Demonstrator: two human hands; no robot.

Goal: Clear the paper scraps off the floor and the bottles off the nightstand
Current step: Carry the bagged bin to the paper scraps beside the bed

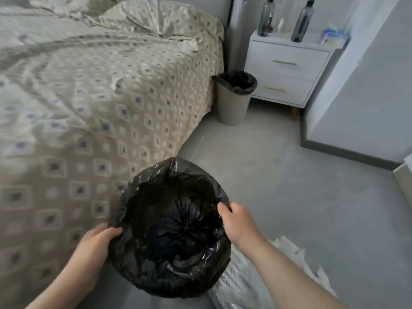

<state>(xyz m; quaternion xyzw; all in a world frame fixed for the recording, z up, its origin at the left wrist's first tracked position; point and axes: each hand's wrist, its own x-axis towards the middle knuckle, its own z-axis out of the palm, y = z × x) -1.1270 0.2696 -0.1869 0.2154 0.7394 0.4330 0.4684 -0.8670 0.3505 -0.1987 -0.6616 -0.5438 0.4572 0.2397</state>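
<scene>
I hold a black bin bag open in front of me, its mouth facing up. My left hand grips its left rim and my right hand pinches its right rim. Far ahead, a white nightstand carries two dark bottles, one at the left and one further right, with a small pale bottle between them. No paper scraps show on the grey floor.
A bed with a patterned cover fills the left side. A beige bin with a black liner stands between bed and nightstand. A white wall corner juts in at the right. A white fluffy rug lies by my right arm.
</scene>
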